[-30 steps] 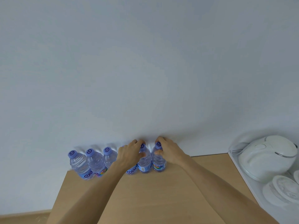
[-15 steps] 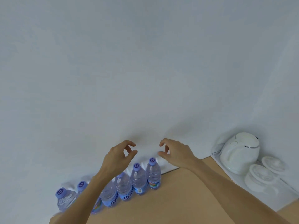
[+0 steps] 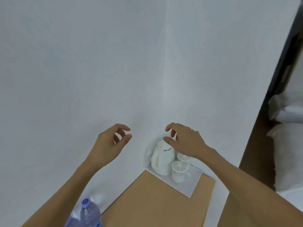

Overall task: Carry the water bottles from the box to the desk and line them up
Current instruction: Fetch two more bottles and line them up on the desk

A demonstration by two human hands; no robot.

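One clear water bottle (image 3: pixel 89 212) with a purple cap stands on the wooden desk (image 3: pixel 157 205) against the wall at the bottom left; a second bottle beside it is mostly hidden by my left forearm. My left hand (image 3: pixel 109 145) hovers in the air well above the desk, fingers loosely curled, holding nothing. My right hand (image 3: pixel 184 141) is raised at the same height, fingers loosely curled and empty, in front of the kettle. The box is out of view.
A white tray (image 3: pixel 188 185) in the desk's far corner carries a white kettle (image 3: pixel 162 157) and two white cups (image 3: pixel 179 172). White walls meet behind it. A dark panel (image 3: pixel 268 104) and white bedding (image 3: pixel 288 145) lie to the right.
Both hands let go of the bottles' caps and rose away from the row. The view swung right, so most bottles left the frame and the kettle corner came to the middle.
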